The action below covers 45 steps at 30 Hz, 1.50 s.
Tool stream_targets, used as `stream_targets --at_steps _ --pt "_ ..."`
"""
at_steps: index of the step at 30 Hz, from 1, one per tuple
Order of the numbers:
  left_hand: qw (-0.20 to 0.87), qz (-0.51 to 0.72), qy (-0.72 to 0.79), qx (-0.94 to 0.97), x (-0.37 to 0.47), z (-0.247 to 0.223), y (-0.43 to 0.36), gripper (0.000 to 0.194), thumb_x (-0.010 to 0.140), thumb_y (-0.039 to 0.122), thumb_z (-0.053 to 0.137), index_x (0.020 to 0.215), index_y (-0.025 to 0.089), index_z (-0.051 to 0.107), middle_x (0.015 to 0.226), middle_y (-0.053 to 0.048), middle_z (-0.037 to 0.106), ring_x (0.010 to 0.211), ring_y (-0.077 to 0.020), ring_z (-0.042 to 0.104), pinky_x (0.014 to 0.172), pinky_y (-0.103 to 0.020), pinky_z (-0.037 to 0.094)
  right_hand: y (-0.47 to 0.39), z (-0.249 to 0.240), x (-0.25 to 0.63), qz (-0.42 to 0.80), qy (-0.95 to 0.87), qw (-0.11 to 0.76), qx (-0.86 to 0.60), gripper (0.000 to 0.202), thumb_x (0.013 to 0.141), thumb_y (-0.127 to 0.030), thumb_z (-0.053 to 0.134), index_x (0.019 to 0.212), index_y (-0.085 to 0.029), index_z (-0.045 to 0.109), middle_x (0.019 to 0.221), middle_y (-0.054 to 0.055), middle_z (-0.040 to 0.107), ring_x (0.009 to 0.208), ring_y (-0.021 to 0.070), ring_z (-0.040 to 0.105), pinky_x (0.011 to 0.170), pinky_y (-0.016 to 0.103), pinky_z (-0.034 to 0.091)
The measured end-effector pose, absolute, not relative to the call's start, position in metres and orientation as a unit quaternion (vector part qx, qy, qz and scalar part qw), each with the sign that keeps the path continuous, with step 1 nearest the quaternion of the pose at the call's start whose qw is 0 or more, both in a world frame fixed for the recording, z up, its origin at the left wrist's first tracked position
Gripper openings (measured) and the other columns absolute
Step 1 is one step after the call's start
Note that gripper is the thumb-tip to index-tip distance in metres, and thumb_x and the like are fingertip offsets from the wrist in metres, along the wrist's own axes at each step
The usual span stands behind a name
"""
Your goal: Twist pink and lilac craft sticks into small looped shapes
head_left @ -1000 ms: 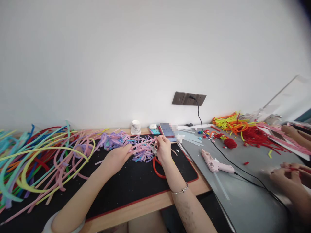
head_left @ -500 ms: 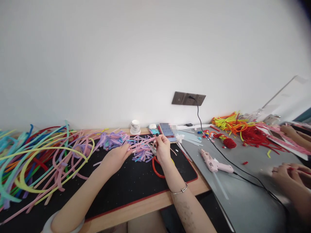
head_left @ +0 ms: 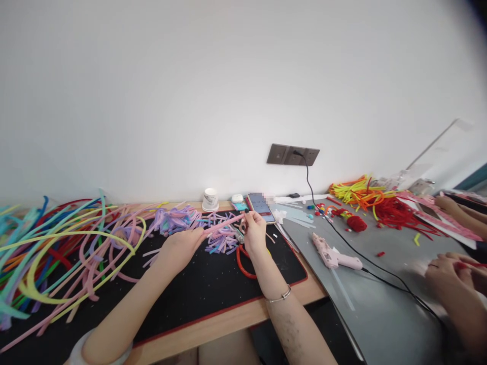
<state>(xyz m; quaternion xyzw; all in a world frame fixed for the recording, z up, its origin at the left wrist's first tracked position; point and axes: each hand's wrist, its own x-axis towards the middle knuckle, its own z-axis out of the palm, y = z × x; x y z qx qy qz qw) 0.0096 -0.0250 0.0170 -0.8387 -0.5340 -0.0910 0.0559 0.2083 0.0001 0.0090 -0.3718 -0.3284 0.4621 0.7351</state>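
Observation:
Pink fuzzy strips (head_left: 225,223) are stretched between my two hands above the black mat. My left hand (head_left: 184,246) is closed round their left end. At their right end, my right hand (head_left: 254,230) pinches them. Pliers or scissors with red handles (head_left: 243,263) hang or lie just below my right hand, their metal part partly hidden by it. Under the strips lies a pile of short purple, blue and pink pieces (head_left: 222,244). Longer purple pieces (head_left: 177,219) are heaped beyond my left hand.
Long coloured strips (head_left: 76,253) cover the left side. A paper cup (head_left: 210,199), a white case (head_left: 237,198) and a phone (head_left: 261,207) stand or lie near the wall. Right: a pink glue gun (head_left: 335,256) with its cord, red strips (head_left: 395,213), another person's hands (head_left: 451,276).
The pink strips between my hands have drawn together into a tighter, straighter bundle. The view has shifted slightly. At the right, the other person's hands have moved a little.

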Motion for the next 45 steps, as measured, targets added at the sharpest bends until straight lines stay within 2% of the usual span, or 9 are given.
stream_targets --at_steps 7,18,20,23,25,29,31,38,45 --pt "0.037 -0.068 -0.528 -0.846 0.01 0.018 -0.026 0.037 0.098 0.031 0.027 0.09 0.016 0.06 0.079 -0.011 0.07 0.073 -0.0255 0.068 0.058 -0.028 0.043 0.0 0.01 0.209 0.468 -0.327 0.733 -0.37 0.026 0.066 -0.031 0.069 0.059 -0.018 0.047 0.047 -0.007 0.044 0.04 0.0054 0.034 0.041 0.02 0.024" --pt "-0.026 -0.094 -0.478 -0.873 0.005 0.017 -0.024 0.038 0.097 0.03 0.026 0.085 0.019 0.06 0.079 -0.007 0.069 0.073 -0.0227 0.066 0.061 -0.028 0.043 0.0 0.01 0.213 0.483 -0.34 0.724 -0.357 0.026 0.068 -0.03 0.069 0.059 -0.018 0.048 0.049 -0.007 0.044 0.04 0.0052 0.032 0.039 0.02 0.025" --pt "-0.025 -0.105 -0.479 -0.871 0.003 0.016 -0.023 0.039 0.098 0.031 0.025 0.085 0.019 0.06 0.077 -0.007 0.069 0.072 -0.0219 0.066 0.061 -0.028 0.043 0.0 0.012 0.214 0.509 -0.347 0.714 -0.333 0.026 0.068 -0.032 0.072 0.063 -0.018 0.051 0.053 -0.006 0.047 0.042 0.0055 0.036 0.041 0.019 0.029" --pt "-0.021 -0.124 -0.483 -0.867 0.002 0.017 -0.023 0.039 0.098 0.031 0.025 0.088 0.019 0.061 0.077 -0.008 0.069 0.072 -0.0206 0.066 0.062 -0.027 0.044 -0.002 0.015 0.212 0.567 -0.371 0.673 -0.295 0.029 0.067 -0.036 0.076 0.081 -0.019 0.056 0.061 -0.005 0.051 0.049 0.0078 0.044 0.044 0.02 0.035" --pt "-0.019 -0.128 -0.486 -0.864 0.004 0.02 -0.025 0.04 0.098 0.031 0.025 0.09 0.019 0.061 0.078 -0.009 0.069 0.072 -0.0209 0.066 0.062 -0.027 0.045 -0.005 0.015 0.208 0.594 -0.416 0.626 -0.288 0.036 0.066 -0.038 0.077 0.089 -0.021 0.054 0.063 -0.005 0.053 0.048 0.0085 0.045 0.043 0.02 0.034" --pt "-0.026 -0.132 -0.46 -0.877 0.013 0.023 -0.032 0.039 0.098 0.031 0.025 0.093 0.018 0.061 0.079 -0.009 0.07 0.072 -0.0223 0.067 0.061 -0.028 0.045 -0.013 0.009 0.198 0.573 -0.581 0.491 -0.304 0.031 0.072 -0.039 0.074 0.078 -0.02 0.05 0.056 -0.007 0.049 0.043 0.0073 0.038 0.041 0.019 0.028" --pt "-0.033 -0.13 -0.441 -0.888 0.016 0.022 -0.034 0.038 0.098 0.028 0.027 0.091 0.017 0.062 0.079 -0.009 0.07 0.072 -0.0223 0.067 0.062 -0.029 0.046 -0.017 0.008 0.194 0.533 -0.645 0.453 -0.307 0.029 0.077 -0.041 0.069 0.07 -0.019 0.051 0.057 -0.005 0.048 0.046 0.0076 0.038 0.044 0.02 0.029" --pt "-0.041 -0.122 -0.425 -0.896 0.017 0.015 -0.033 0.034 0.097 0.026 0.031 0.088 0.016 0.062 0.083 -0.01 0.07 0.075 -0.0223 0.067 0.065 -0.029 0.046 -0.025 0.016 0.19 0.428 -0.727 0.423 -0.329 0.038 0.083 -0.048 0.057 0.06 -0.019 0.061 0.063 0.0 0.057 0.063 0.0148 0.051 0.06 0.024 0.041" --pt "-0.057 -0.128 -0.433 -0.89 0.02 0.025 -0.036 0.031 0.098 0.026 0.028 0.089 0.017 0.056 0.08 -0.009 0.069 0.072 -0.0207 0.066 0.061 -0.027 0.042 -0.028 0.019 0.194 0.375 -0.699 0.463 -0.395 0.037 0.082 -0.046 0.059 0.058 -0.019 0.062 0.051 -0.002 0.053 0.055 0.0143 0.049 0.053 0.023 0.039"
